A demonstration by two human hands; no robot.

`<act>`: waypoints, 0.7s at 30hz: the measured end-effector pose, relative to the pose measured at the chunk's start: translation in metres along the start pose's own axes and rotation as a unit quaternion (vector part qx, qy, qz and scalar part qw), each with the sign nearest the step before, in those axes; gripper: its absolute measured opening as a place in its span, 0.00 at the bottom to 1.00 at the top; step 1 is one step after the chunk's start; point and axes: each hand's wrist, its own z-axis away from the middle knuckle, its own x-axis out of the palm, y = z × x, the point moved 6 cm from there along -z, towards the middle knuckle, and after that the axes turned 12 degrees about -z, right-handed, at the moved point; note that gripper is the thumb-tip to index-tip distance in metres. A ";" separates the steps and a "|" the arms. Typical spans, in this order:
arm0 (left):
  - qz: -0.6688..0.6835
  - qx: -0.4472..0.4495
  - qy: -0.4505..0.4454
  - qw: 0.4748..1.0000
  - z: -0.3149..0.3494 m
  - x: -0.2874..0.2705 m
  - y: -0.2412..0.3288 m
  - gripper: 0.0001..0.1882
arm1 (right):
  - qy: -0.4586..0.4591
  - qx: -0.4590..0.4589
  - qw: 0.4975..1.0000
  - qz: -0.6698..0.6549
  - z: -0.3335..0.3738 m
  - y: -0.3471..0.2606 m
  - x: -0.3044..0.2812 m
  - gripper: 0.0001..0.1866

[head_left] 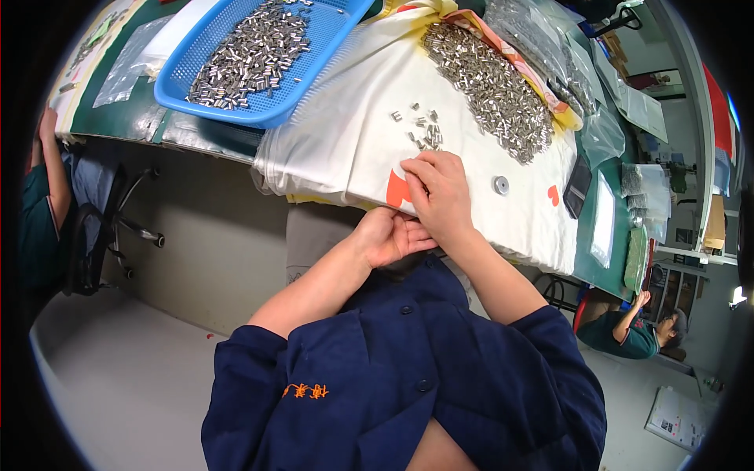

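From where I stand, a blue basket (326, 49) holds small metal cylinders (251, 55); loose ones lie on white cloth (345, 118) just beyond the right hand (444, 188), fingers bent, grip unclear; left hand (393, 237) loosely cupped; orange lettering (306, 391) marks the navy shirt (353, 361)

Just ahead of the bare, curled right hand (441, 192) lie short, silvery metal cylinders (436, 140); to its right, 1 round grey metal disc (501, 185); just below it, the bare, palm-up left hand (393, 238).
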 end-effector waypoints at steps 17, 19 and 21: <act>0.138 0.017 -0.114 0.984 -0.015 -0.014 -0.011 0.20 | 0.025 0.028 0.998 -0.046 0.037 -0.014 -0.004 0.09; 0.120 0.024 -0.070 0.990 -0.016 -0.018 -0.011 0.19 | 0.005 0.012 0.998 -0.060 0.048 -0.020 -0.004 0.11; 0.096 0.028 -0.087 0.991 -0.012 -0.013 -0.008 0.19 | -0.004 -0.014 0.998 -0.063 0.057 -0.023 -0.002 0.11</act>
